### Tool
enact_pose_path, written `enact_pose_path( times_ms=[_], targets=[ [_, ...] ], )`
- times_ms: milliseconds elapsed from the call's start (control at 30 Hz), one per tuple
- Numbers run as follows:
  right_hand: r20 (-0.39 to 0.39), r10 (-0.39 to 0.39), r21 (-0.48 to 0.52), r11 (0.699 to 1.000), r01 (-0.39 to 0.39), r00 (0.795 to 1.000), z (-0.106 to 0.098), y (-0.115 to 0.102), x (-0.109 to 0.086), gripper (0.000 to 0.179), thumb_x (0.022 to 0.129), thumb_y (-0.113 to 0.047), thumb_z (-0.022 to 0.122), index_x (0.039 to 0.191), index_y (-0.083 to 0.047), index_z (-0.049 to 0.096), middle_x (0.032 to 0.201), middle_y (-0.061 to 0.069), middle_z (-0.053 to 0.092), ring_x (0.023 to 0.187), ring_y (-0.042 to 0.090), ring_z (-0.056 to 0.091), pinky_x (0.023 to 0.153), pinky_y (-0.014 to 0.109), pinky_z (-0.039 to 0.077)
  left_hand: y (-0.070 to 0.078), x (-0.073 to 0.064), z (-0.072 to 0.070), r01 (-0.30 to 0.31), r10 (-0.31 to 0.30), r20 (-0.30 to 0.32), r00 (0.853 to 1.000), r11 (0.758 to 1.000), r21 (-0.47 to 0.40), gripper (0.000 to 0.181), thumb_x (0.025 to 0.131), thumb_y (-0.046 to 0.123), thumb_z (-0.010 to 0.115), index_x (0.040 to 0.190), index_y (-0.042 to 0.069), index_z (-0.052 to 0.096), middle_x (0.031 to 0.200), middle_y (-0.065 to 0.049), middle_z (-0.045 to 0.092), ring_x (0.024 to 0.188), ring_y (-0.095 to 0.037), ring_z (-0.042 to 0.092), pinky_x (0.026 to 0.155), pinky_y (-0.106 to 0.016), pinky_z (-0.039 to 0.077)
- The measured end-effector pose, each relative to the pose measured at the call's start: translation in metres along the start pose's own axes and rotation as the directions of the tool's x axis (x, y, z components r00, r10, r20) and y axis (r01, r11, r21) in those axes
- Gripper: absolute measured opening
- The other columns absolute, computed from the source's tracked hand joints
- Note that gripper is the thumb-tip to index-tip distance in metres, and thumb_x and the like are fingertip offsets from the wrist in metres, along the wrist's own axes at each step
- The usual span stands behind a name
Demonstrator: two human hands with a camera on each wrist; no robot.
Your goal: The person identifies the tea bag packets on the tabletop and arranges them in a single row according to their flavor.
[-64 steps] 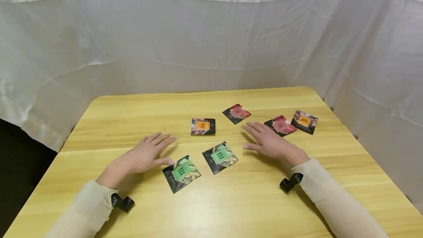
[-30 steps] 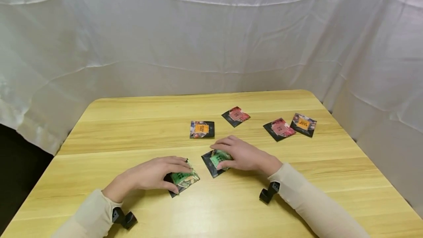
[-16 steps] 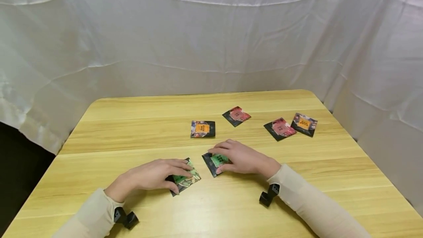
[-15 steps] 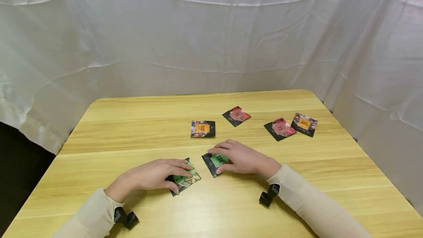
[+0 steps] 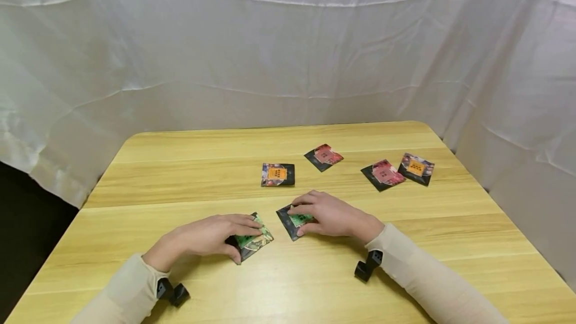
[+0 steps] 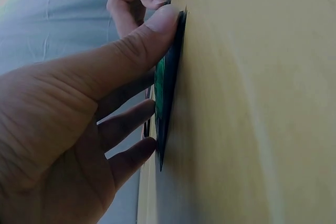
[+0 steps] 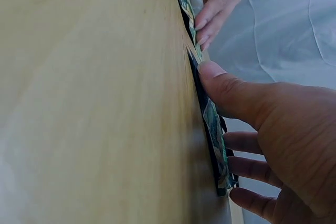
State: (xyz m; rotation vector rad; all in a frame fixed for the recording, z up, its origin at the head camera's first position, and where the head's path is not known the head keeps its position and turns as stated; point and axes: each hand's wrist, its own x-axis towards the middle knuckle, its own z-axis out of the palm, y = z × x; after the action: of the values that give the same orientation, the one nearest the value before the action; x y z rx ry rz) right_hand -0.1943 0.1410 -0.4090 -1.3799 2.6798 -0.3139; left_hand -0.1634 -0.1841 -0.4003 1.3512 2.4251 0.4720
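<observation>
The left hand (image 5: 209, 235) and right hand (image 5: 329, 215) are loosely spread, fingers and thumb rested on the left black-and-green square glossy sachet (image 5: 258, 245) and the matching right sachet (image 5: 288, 222), neither being gripped. If pressed unevenly, either might be skidded along the yellow wood-grain table (image 5: 288, 291) or creased.

Head cam: bright, fairly even lt. Pale glare on near ctr of tabletop (image 5: 270, 289); faint sheen along creases of white cloth (image 5: 288, 54). Soft shadows under L hand (image 5: 209, 236) & R sleeve (image 5: 432, 274), so lt approx. from above. Dark gap (image 5: 27, 239) at L edge, v. black. Wrist cams: dimmer, bluish cast; pale streak on wood in L, hazy bright patch lower L in R. Grain blurred, both. Green sachet (image 6: 159, 87) soft, print illegible in L.
</observation>
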Motion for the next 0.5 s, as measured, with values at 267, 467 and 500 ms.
enact_pose_path(
  times_ms=[267, 467, 500],
  targets=[
    [0.000, 0.007, -0.006, 1.000, -0.007, 1.000, 0.002, 0.000, -0.001, 0.054, 0.093, -0.051, 0.060, 0.139, -0.022, 0.058, 0.141, 0.002, 0.052, 0.129, 0.021, 0.046, 0.109, 0.041, 0.038, -0.005, -0.003, -0.002, 0.047, -0.047, -0.007, 0.999, 0.999, 0.005, 0.072, 0.081, 0.039, 0.076, 0.144, 0.016, 0.051, 0.150, -0.003, 0.043, 0.139, -0.024, 0.037, 0.110, -0.044, 0.036],
    [0.003, 0.014, -0.003, 1.000, -0.014, 1.000, 0.002, 0.000, -0.001, 0.054, 0.093, -0.052, 0.060, 0.139, -0.023, 0.058, 0.142, 0.001, 0.052, 0.130, 0.021, 0.045, 0.110, 0.040, 0.037, -0.015, -0.006, -0.003, 0.055, -0.054, -0.041, 0.998, 0.998, 0.039, 0.070, 0.082, 0.045, 0.073, 0.143, 0.018, 0.053, 0.149, -0.003, 0.044, 0.139, -0.027, 0.038, 0.110, -0.045, 0.036],
    [0.004, 0.015, -0.003, 1.000, -0.015, 1.000, 0.002, 0.000, -0.001, 0.054, 0.093, -0.052, 0.060, 0.139, -0.023, 0.058, 0.142, 0.001, 0.052, 0.130, 0.021, 0.045, 0.110, 0.040, 0.037, -0.017, -0.007, -0.004, 0.058, -0.056, -0.048, 0.997, 0.997, 0.044, 0.070, 0.082, 0.046, 0.072, 0.144, 0.017, 0.052, 0.149, -0.003, 0.044, 0.139, -0.027, 0.038, 0.110, -0.046, 0.036]
  ],
)
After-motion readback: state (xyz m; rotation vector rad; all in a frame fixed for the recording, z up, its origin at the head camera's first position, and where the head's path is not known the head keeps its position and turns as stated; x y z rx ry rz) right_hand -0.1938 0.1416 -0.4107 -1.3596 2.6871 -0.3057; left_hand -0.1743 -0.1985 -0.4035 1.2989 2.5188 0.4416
